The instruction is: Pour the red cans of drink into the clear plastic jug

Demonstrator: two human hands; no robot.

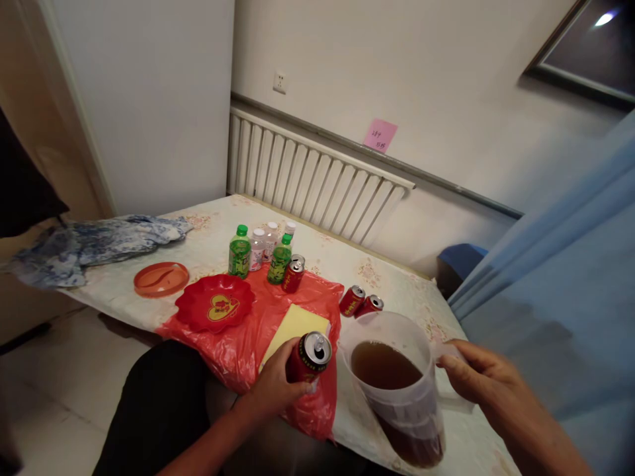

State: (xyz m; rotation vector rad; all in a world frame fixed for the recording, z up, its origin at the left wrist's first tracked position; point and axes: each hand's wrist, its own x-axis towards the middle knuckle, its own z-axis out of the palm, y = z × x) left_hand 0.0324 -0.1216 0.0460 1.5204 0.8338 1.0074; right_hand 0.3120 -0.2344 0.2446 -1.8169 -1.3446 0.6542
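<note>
My left hand (270, 387) is wrapped round a dark red drink can (308, 360) whose top is opened, with the tab raised. The can is over the front of a red plastic bag (317, 416) spread on the table, by a yellow sheet (300, 324). To its right, my right hand (479, 373) is closed on the handle of a translucent plastic pitcher (407, 410). Brown liquid shows inside the pitcher, which looks tilted in this view. Two more red cans (353, 301) stand just behind the pitcher; its rim partly hides one of them.
Behind the bag are green-capped bottles (239, 254), white-capped bottles (257, 251) and more cans (294, 275). A red scalloped plate (198, 299), an orange round lid (161, 279) and a blue-white cloth (114, 238) lie left. A blue curtain (546, 264) hangs right; a radiator (307, 172) lines the wall.
</note>
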